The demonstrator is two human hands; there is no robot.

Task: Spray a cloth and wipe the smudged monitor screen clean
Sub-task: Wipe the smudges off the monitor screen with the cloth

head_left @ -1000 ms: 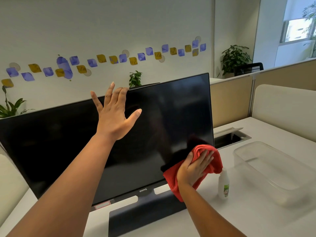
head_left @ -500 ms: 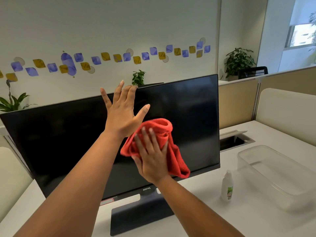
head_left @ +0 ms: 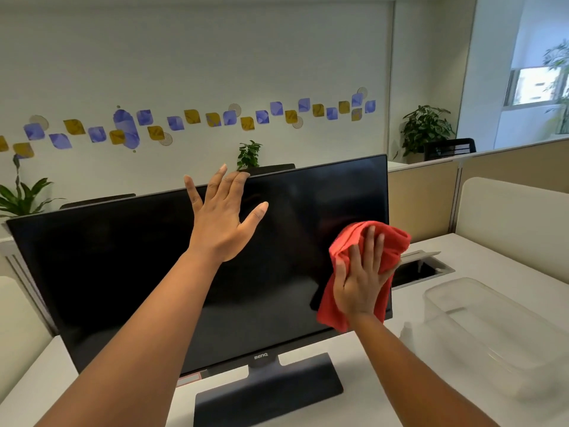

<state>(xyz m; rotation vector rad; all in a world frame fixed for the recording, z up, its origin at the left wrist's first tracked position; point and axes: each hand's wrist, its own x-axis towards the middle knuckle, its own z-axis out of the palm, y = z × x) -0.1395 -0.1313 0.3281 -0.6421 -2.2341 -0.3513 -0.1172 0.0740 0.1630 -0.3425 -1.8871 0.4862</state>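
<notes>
A black monitor (head_left: 123, 272) stands on the white desk, its screen dark. My left hand (head_left: 221, 223) lies flat against the screen's upper middle, fingers straight and reaching the top edge. My right hand (head_left: 360, 282) presses a red cloth (head_left: 391, 241) flat against the right side of the screen, near the right edge, with its fingers spread over the bunched fabric. The white spray bottle (head_left: 406, 331) shows only as a pale blur on the desk just right of my right forearm.
A clear plastic bin (head_left: 492, 334) sits on the desk at the right. Behind the monitor's right edge is an open cable hatch (head_left: 421, 269). The monitor's dark base (head_left: 271, 389) takes up the desk's front middle. Beige partitions close off the right.
My right hand swept the red cloth from the screen's lower right up to its middle, then back out to the right edge. The left hand stayed near the top edge.
</notes>
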